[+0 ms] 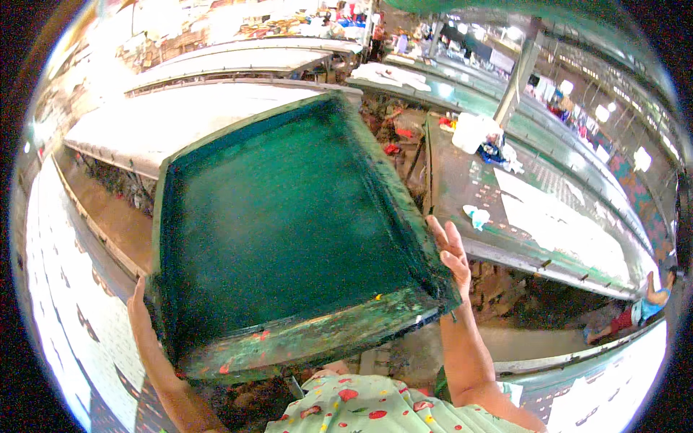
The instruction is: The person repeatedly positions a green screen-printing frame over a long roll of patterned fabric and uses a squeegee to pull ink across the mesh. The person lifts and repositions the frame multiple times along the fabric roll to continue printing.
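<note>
I hold a large green screen-printing frame point(281, 216) up in front of my body, tilted, with dark green mesh, raised wooden sides and smears of paint along its near bar. My left hand point(141, 310) grips its left edge near the lower corner, fingers partly behind the wood. My right hand point(451, 252) is on the right edge near the lower right corner, fingers bent against it. Below the frame shows a pale green patterned garment point(390, 408) on my body.
Long printing tables point(115, 130) fill the hall; the right one point(451, 184) bears white cloth, a white container point(473, 133) and rags. A narrow table with a pale patterned surface point(72, 303) runs along my left. At far right sits a person in blue point(653, 303). A pillar point(516, 79) stands behind.
</note>
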Tool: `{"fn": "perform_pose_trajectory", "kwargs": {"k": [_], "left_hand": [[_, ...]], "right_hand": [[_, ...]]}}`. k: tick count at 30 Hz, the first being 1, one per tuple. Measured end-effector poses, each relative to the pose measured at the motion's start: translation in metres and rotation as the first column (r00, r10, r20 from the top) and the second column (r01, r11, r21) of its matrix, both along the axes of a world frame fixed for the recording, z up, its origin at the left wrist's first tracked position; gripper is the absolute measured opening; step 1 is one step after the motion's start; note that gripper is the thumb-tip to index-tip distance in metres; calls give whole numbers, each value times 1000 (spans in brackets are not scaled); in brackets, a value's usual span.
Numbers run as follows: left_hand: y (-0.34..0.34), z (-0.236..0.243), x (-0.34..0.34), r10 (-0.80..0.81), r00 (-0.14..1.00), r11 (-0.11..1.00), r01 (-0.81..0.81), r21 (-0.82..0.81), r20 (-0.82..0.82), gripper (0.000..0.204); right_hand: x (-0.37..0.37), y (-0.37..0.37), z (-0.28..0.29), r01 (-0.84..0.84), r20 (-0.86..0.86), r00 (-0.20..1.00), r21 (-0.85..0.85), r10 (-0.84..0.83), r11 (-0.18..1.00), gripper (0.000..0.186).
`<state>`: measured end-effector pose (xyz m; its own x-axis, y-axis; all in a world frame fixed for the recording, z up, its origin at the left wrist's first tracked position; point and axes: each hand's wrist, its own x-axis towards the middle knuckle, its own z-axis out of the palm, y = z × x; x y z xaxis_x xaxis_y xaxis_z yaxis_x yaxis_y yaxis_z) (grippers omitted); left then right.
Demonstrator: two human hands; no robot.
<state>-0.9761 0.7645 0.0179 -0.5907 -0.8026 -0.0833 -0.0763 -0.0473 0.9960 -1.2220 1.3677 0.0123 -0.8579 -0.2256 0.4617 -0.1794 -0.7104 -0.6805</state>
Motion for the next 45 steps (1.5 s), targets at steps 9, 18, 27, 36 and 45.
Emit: {"fn": "perform_pose_trajectory", "kwargs": {"k": [9,18,27,36,45], "left_hand": [[-1,21,-9,160,985,978,-148,-147,72,55],[20,32,4,228,960,974,-224,-43,162,57],[7,30,-102,281,942,960,-274,-66,182,59],[-40,12,-306,230,957,970,-212,-116,175,59],[-106,-37,-503,130,976,978,-96,-187,175,61]], "right_hand": [[-70,-38,-3,-220,448,884,140,136,965,93],[-165,-97,-41,-491,458,762,-54,458,870,85],[-316,-131,-62,-559,442,708,-125,551,819,93],[-488,-95,-41,-477,428,757,-155,494,865,88],[-595,-43,-20,-226,440,867,-75,235,971,92]]}}
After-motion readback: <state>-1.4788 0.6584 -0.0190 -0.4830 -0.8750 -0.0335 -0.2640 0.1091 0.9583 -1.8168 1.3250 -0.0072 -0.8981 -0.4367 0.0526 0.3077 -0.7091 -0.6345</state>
